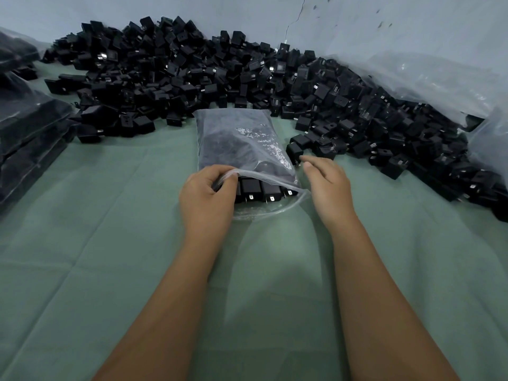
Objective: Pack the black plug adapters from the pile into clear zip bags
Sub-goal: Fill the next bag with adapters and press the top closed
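- Head view, looking down over both forearms onto a green cloth (115,243) that covers the work surface.
- Dead centre lies the clear zip bag (242,144), flat on the cloth, mouth toward the person and stuffed with black adapters.
- At the mouth a row of adapters in the bag (261,191) shows its metal prongs — packed side by side, right up at the opening.
- The left hand (207,193) pinches the upper lip of the bag at its left corner, thumb and fingers curled on the plastic, lifting it so the mouth gapes.
- The right hand (327,182) is just beside the bag's right edge, fingers loosely bent, holding nothing; its fingertips reach toward a loose adapter (294,151) at the near fringe of the heap, close to it — whether they touch it, I cannot tell.
- The two hands sit apart, one either side of the bag's mouth.
- Behind the bag, the pile of black plug adapters (192,70) sweeps from far left along the wall and curls down the right side.
- Far left, filled bags (30,119) are stacked on one another.
- Upper right, a large crumpled plastic sheet (428,78) drapes against the pale wall (247,12), over the back of the pile.
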A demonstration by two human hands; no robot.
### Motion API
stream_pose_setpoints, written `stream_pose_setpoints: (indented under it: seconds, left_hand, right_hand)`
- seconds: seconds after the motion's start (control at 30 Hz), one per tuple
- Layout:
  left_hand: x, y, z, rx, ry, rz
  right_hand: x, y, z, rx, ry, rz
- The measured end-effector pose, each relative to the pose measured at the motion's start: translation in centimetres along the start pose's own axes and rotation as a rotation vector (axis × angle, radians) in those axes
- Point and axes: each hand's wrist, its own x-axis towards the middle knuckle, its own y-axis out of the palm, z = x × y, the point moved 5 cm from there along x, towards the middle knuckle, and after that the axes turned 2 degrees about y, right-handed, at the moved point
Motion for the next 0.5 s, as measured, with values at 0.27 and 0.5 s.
stream_pose_setpoints:
  seconds: [0.27,0.5]
  left_hand:
    - [0.0,0.0,0.1,-0.005,0.007,0.007]
    - [0.0,0.1,0.1,0.010,0.013,0.011]
  right_hand:
    - [0.3,1.4,-0.1,-0.293,-0.117,0.133]
    - [0.0,0.2,0.6,-0.536,-0.242,-0.017]
